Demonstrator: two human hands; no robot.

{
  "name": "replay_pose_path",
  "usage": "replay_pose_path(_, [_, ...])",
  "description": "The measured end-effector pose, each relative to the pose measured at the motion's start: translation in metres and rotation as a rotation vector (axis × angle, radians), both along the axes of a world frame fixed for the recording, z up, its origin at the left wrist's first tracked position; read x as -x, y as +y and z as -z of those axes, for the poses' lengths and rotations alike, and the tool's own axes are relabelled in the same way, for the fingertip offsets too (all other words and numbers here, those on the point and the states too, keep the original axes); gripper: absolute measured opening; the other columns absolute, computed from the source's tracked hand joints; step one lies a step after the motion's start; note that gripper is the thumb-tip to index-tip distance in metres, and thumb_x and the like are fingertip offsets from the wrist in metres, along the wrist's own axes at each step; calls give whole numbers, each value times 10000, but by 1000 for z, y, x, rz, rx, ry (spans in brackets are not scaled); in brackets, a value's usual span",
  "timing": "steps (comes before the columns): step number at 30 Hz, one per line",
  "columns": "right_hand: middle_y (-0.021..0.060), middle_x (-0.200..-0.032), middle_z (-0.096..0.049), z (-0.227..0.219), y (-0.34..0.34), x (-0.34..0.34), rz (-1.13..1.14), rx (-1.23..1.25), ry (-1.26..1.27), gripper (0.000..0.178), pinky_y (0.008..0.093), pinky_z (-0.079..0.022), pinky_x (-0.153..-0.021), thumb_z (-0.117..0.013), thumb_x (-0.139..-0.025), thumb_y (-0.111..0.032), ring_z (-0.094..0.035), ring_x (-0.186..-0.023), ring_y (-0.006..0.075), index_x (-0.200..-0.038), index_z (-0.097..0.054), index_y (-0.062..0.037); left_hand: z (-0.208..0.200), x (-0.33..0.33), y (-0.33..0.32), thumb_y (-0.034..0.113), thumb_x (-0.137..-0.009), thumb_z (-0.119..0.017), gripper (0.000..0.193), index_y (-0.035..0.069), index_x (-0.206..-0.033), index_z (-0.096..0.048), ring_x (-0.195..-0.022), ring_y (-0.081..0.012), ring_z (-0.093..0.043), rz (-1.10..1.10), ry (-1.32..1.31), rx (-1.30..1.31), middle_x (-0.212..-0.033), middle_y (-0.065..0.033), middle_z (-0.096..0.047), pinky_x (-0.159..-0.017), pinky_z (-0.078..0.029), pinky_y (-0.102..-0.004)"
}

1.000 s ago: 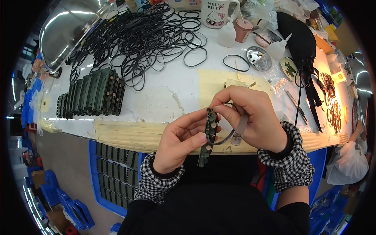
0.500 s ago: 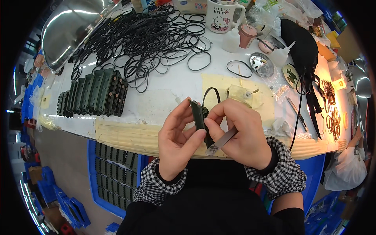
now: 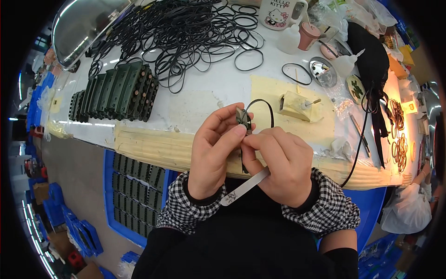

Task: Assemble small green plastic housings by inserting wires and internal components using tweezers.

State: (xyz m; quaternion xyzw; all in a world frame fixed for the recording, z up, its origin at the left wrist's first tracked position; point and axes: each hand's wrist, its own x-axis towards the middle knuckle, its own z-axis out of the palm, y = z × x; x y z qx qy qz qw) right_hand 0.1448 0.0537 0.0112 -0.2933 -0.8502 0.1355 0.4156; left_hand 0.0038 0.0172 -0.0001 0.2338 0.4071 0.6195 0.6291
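My left hand (image 3: 210, 160) is closed on a small dark green part (image 3: 240, 118), holding it up in front of me between thumb and fingers. My right hand (image 3: 289, 171) meets it there, with thumb and index finger pinched close against the part's edge. Through that same hand runs a flat grey strip (image 3: 245, 187) with a rounded, patterned end pointing down left. A thin black ribbed band (image 3: 265, 102) arches up from the part and drops behind my right fingers. My fingers hide most of the part and the exact pinch point.
Similar green parts (image 3: 118, 93) stand in a row at the left. Behind lies a heap of black loop bands (image 3: 186, 35). A yellowish block with a peg (image 3: 297, 107) sits beyond my right hand. Below the table edge, a blue tray (image 3: 109, 195) holds more green parts.
The green part has turned, so its long face no longer shows. The grey strip now reaches further down left from my right hand. My view has shifted slightly.
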Motion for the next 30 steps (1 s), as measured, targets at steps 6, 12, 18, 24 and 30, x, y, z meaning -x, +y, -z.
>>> replay_pose_path(6, [65,-708,-588,0,-6,3,62,-157,-71,240,286,-423,-470,-735,-642,24,-566,-549,205,-848,-619,-19,5,-3,-1,98,-919,-520,434,-53,-1317,-438,-1070,-233,-602,-35,120,-33,-1205,-200,-580,-937,-489,-354])
replay_pose_path(12, [64,-679,-570,-1,-9,7,71,-35,-41,203,295,-437,-473,-720,-651,38,-576,-545,216,-798,-592,-22,8,-5,-2,25,-892,-593,408,-61,-1275,-480,-1007,-166,-608,-93,20,-46,-1150,-144,-609,-889,-505,-293])
replay_pose_path(18, [66,-676,-561,0,-8,5,19,59,-37,199,307,-452,-484,-720,-658,40,-582,-548,226,-796,-589,-19,11,-6,-2,22,-907,-583,398,-62,-1284,-484,-1010,-166,-610,-91,25,-59,-1160,-152,-611,-894,-505,-294])
replay_pose_path(24, [82,-838,-598,-18,12,-14,-55,91,102,241,276,-444,-500,-705,-733,31,-545,-574,183,-958,-649,-36,12,2,-1,57,-923,-590,405,-58,-1297,-488,-1004,-157,-615,52,43,-105,-1121,-129,-639,-888,-509,-290])
replay_pose_path(30, [92,-871,-653,-26,33,-29,-202,385,33,202,280,-499,-572,-670,-795,26,-635,-686,209,-990,-670,-28,17,5,-2,85,-934,-588,414,-51,-1310,-480,-1009,-148,-613,232,53,-157,-1143,-127,-627,-895,-500,-280])
